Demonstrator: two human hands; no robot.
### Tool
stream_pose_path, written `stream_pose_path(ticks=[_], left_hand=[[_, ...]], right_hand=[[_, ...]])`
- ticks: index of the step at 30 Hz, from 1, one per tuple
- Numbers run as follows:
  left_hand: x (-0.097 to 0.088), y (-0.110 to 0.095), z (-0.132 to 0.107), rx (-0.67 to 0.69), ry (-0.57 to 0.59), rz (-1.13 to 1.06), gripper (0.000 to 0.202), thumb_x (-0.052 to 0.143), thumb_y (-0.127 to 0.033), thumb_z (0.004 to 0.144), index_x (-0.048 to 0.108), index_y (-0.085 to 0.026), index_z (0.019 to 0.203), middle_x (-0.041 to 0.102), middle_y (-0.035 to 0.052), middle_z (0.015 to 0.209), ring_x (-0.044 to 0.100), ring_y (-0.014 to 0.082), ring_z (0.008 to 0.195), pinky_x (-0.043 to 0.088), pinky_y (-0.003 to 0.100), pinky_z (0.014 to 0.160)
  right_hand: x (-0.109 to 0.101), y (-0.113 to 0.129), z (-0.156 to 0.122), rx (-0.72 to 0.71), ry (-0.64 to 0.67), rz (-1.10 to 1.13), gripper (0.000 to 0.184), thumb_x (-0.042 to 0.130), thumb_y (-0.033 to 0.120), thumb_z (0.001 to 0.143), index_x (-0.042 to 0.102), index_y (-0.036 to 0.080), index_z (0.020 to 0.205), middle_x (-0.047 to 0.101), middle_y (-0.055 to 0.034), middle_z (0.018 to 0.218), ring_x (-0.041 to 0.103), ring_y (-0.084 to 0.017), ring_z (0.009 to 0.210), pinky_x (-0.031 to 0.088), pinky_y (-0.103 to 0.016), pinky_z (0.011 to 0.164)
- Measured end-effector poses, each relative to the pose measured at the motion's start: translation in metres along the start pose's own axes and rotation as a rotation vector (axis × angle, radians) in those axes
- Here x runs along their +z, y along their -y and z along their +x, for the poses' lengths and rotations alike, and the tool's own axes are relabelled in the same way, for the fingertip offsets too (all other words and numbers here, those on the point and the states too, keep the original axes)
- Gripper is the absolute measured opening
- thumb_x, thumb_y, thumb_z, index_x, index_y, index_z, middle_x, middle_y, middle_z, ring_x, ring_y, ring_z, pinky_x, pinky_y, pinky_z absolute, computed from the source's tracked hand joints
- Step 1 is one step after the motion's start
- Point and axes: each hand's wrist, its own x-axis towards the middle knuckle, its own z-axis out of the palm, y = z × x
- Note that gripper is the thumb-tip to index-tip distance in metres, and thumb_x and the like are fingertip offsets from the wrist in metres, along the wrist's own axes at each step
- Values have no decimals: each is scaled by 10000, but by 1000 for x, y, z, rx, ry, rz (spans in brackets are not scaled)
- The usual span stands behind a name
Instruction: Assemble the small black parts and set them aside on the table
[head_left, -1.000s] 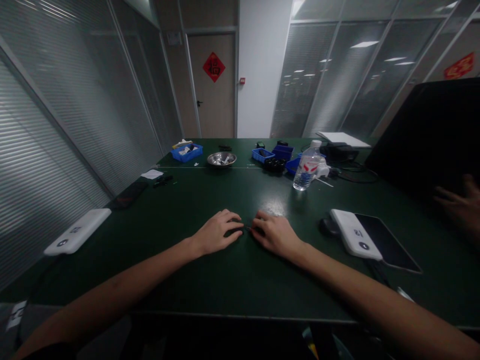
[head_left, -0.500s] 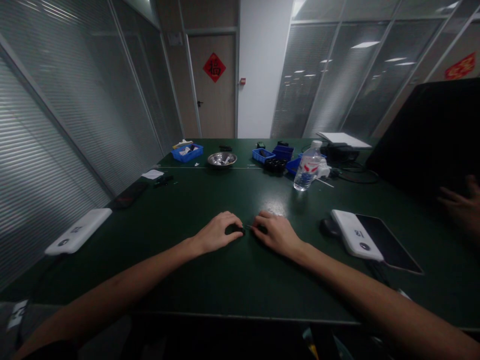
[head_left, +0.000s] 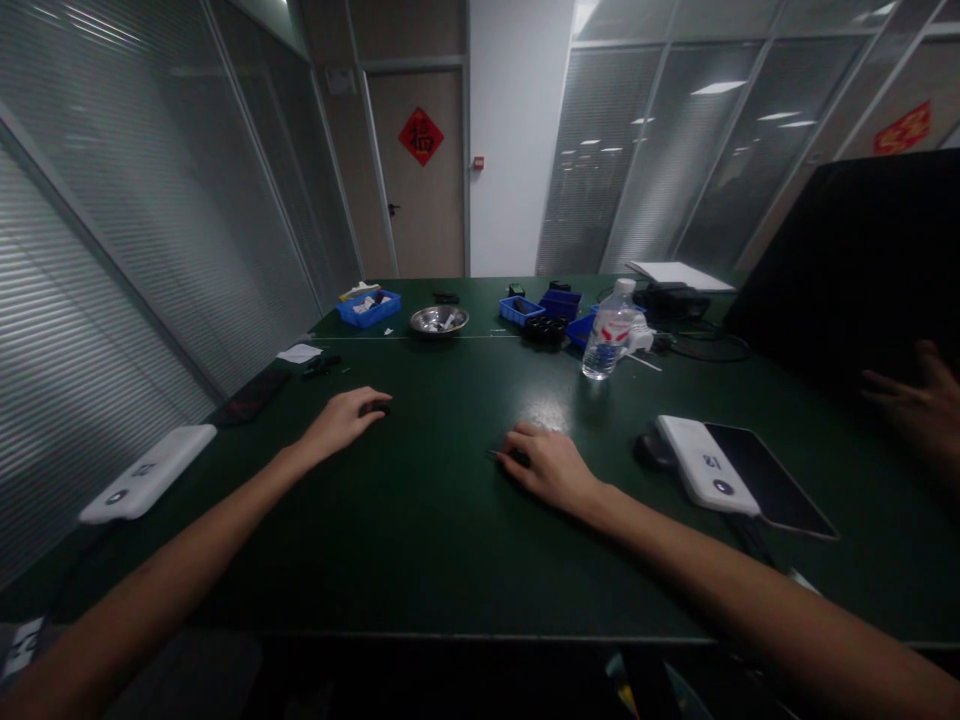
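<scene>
My left hand point(head_left: 341, 422) is over the left part of the dark green table point(head_left: 420, 540), thumb and fingers curled in a pinch. A small black piece point(head_left: 374, 408) shows between them, too dark to name. Near the middle of the table rests my right hand point(head_left: 546, 462), its fingers closed. From its fingertips a small thin piece with a pale tip point(head_left: 492, 454) sticks out to the left; the rest is hidden by the fingers.
A water bottle point(head_left: 609, 332) stands beyond my right hand. Behind are a metal bowl point(head_left: 439, 333) and blue trays point(head_left: 367, 318). White power banks point(head_left: 150, 472) lie on both sides, a dark tablet point(head_left: 772, 482) at right. Another person's hand point(head_left: 919, 400) shows beside a black screen point(head_left: 862, 270).
My left hand has moved away from my right, to the left and a little farther out, with the black piece. My right hand has stayed in place with the thin piece.
</scene>
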Motion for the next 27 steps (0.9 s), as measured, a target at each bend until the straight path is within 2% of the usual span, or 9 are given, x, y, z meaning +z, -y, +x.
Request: stream_pose_path(ticks=[2, 4, 7, 11, 16, 20, 27], left_hand=[[-18, 40, -5, -103, -66, 127, 346, 564, -304, 967, 663, -222, 1288, 664, 69, 1295, 632, 231, 1125, 495, 374, 983], [-33, 71, -12, -174, -123, 239, 308, 585, -291, 952, 698, -194, 1221, 676, 68, 1284, 614, 251, 1167, 454, 388, 1039], [-46, 93, -21, -259, -168, 282, 296, 597, -288, 941, 712, -168, 1185, 689, 74, 1259, 632, 277, 1127, 465, 400, 1010], [-47, 93, -21, -336, -187, 332, 287, 618, -322, 919, 727, -211, 1160, 701, 75, 1241, 664, 285, 1072, 500, 388, 937], [-44, 88, -20, -300, -206, 403, 282, 585, -325, 918, 746, -225, 1127, 712, 80, 1233, 660, 297, 1112, 496, 396, 965], [-45, 86, -21, -326, -190, 399, 301, 561, -326, 926, 754, -234, 1137, 711, 70, 1256, 644, 289, 1148, 492, 376, 986], [-46, 97, -23, -307, -209, 386, 362, 503, -338, 952, 761, -185, 1154, 705, 113, 1217, 649, 287, 1108, 492, 374, 980]], right_hand=[[1, 0, 0, 1, -5, -6, 209, 537, 356, 1020, 681, 204, 1023, 620, -46, 1013, 590, -142, 773, 412, -264, 651], [2, 0, 1, 1, -13, -15, 206, 536, 352, 1019, 681, 205, 1015, 620, -42, 1001, 587, -142, 773, 405, -265, 652], [2, 1, 1, -1, -14, -12, 205, 533, 346, 1020, 680, 202, 1022, 620, -42, 1002, 585, -141, 771, 399, -261, 646], [2, 0, 1, 6, -1, -14, 198, 537, 339, 1020, 678, 201, 1028, 623, -48, 1009, 592, -144, 780, 405, -263, 657], [3, 0, 1, 7, -8, -15, 205, 534, 351, 1021, 678, 205, 1030, 626, -51, 1027, 595, -147, 782, 414, -266, 660], [3, -1, 1, 6, -4, -8, 209, 530, 354, 1025, 677, 205, 1030, 627, -51, 1034, 597, -143, 780, 426, -264, 667], [2, 0, 0, 2, -14, -9, 192, 543, 346, 1015, 676, 208, 1019, 624, -43, 1023, 595, -144, 780, 413, -260, 658]])
